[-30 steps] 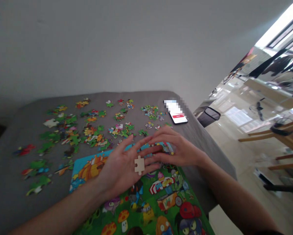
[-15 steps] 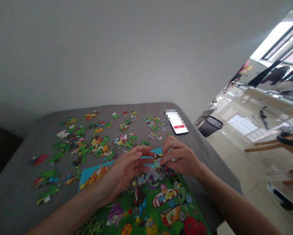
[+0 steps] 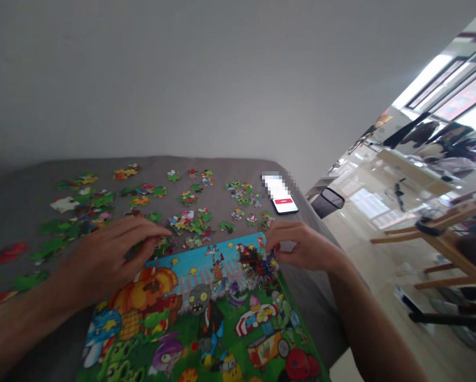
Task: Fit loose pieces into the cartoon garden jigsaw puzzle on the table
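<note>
Picture board [image 3: 200, 323] 6 o'clock, loose pieces [image 3: 188, 220] at its 11. Right hand [image 3: 301, 245] at board's 1 o'clock corner: grip narrow, contents unclear. Left hand [image 3: 116, 244]: can't tell. Press lightly; don't skew board.

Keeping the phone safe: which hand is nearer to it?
Right. The right hand is just below the phone in the view, at a corner of the puzzle picture; the left hand is well to the phone's left, beside loose puzzle pieces.

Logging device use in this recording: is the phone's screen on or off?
On. The phone lies face up on the grey cloth, its partly pixelated screen bright white with a red bar.
</note>
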Motion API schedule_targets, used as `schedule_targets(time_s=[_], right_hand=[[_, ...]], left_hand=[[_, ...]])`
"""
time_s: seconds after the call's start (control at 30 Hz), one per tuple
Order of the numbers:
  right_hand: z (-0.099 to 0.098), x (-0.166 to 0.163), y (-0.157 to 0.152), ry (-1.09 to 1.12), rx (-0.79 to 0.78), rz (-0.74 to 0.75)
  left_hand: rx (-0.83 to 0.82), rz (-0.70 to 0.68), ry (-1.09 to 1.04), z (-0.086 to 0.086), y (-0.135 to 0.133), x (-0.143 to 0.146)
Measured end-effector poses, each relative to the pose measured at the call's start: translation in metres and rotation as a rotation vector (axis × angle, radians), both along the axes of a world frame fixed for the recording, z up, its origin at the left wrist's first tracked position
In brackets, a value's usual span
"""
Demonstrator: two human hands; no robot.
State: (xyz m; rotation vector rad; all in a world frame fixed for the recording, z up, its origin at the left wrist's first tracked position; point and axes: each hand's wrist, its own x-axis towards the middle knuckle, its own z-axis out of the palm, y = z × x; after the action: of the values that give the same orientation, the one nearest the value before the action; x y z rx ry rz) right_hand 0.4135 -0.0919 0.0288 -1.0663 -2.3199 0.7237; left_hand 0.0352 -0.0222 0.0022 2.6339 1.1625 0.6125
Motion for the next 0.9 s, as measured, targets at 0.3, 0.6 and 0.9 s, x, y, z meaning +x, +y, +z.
schedule_targets(time_s=[0.3,0.6,0.9], right_hand=[[-0.004,-0.003,0.0,-0.297,-0.174,-0.052],[-0.01,-0.011,0.004,-0.33,-0.19,-0.042],[-0.008,0.001,0.005,-0.043,-0.371,-0.134]], left_hand=[[0.233,-0.108,0.005,-0.015,0.011,-0.005],[0.389,-0.234,-0.055,-0.021,0.019,-0.006],[0.431,-0.262,-0.069,-0.018,0.017,-0.002]])
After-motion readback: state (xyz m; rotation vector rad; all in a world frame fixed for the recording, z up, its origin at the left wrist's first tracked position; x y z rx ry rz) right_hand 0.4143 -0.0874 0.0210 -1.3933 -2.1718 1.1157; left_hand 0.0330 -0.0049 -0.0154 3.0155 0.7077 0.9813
